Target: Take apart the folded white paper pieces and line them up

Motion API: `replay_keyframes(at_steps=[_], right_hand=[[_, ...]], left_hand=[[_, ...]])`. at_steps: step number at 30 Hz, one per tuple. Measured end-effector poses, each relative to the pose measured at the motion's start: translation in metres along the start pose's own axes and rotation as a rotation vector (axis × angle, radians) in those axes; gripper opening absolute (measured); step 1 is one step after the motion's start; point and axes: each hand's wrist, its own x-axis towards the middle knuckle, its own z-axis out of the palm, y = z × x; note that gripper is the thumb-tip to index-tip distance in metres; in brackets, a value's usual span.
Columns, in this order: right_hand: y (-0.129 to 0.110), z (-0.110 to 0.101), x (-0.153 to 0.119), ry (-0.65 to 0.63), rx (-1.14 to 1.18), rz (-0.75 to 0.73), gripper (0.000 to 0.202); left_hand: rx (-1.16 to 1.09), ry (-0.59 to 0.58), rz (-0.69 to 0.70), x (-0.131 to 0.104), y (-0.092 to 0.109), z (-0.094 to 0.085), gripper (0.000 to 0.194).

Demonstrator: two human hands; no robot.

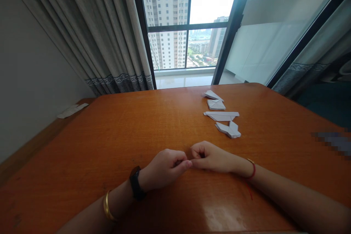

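Note:
My left hand [167,168] rests on the wooden table [131,124], its fingers curled into a loose fist and nothing showing in them. Facing it, my right hand [212,157] is also closed, with its fingers bent in and no object visible. The thumb tips of both hands meet near the middle of the view. Beyond my right hand lie several folded white papers in a column: a bent piece [229,129] closest, then a long flat piece [222,116], a squarish piece [216,104] and a pointed piece [213,95] farthest off.
At the left, a white paper strip [72,110] lies on a lower wooden ledge beside the wall. Grey curtains [109,36] and a window stand behind the table's far edge. A blurred-out patch [334,142] covers something at the right edge.

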Motion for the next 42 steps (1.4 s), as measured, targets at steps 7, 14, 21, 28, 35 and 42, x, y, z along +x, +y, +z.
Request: replay_keyframes(at_steps=[7,14,21,28,35,42], right_hand=[[0.0019,-0.0002,-0.0002,0.003,-0.009,0.001,0.042],[0.0019,-0.0002,0.0002,0.002,0.008,-0.002,0.04],[0.003,-0.0003,0.0003,0.005,-0.003,0.0,0.04],[0.0006,-0.0005,0.0001,0.0,0.012,0.009,0.042],[0.0002,0.0003,0.0007,0.005,0.016,0.022,0.042],[-0.0014,0.0,-0.0001,0.007,0.026,0.012,0.043]], left_hand=[[0.0,-0.002,-0.005,-0.0001,0.0009,-0.0008,0.034],[-0.007,0.007,0.007,-0.0005,0.0002,-0.0004,0.033],[-0.006,0.004,0.002,0.0,0.0007,-0.0007,0.033],[-0.004,0.006,0.011,0.0001,-0.0009,0.0001,0.034],[-0.006,0.011,0.008,-0.0001,-0.0004,0.0003,0.035],[0.001,0.004,0.007,-0.0002,-0.0011,0.0001,0.034]])
